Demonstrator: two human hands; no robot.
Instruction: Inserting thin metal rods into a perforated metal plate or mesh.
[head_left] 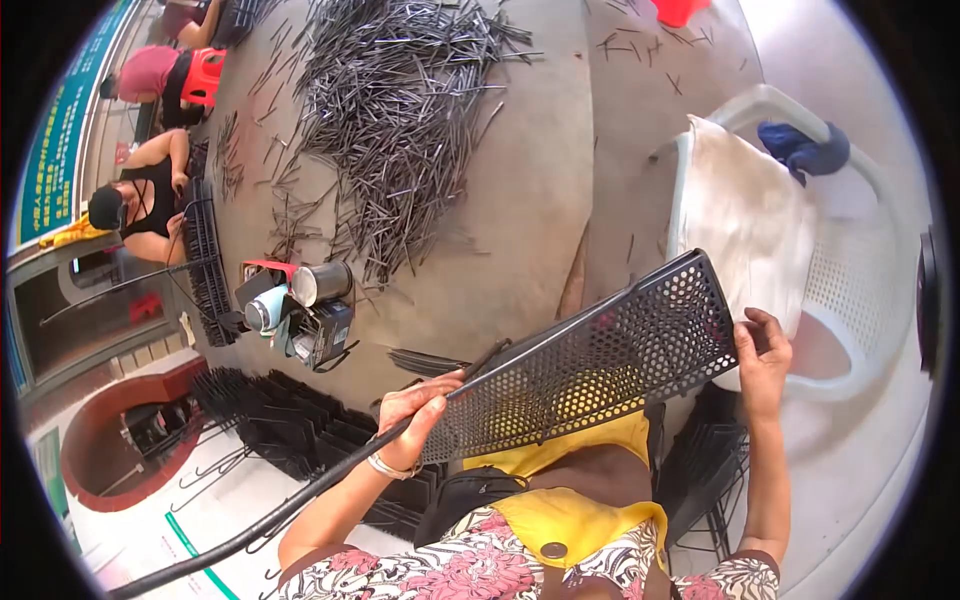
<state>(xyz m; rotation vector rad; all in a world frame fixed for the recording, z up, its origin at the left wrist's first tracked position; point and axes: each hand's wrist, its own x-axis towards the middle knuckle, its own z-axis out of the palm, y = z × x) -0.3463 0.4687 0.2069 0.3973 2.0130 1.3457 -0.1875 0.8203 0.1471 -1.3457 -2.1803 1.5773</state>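
Observation:
A long black perforated metal tray (640, 330) with raised rims slants across my front. My left hand (410, 412) is closed around its far rim, near a dark bar (270, 525) that runs to the lower left. I cannot tell whether bar and tray are one piece. At the tray's right end is my right hand (764, 362), its fingers partly curled and apart. The thumb is close to the end rim; whether it touches is unclear. Through the holes shows a yellow apron (575, 440) on my lap.
A large pile of thin dark metal strips (400, 120) covers the table (530, 200). A metal cup (320, 284) stands left, among small items. Stacked black racks (310, 425) sit lower left. A pale plastic chair (870, 290) with cloth is right. Several people (155, 200) work far left.

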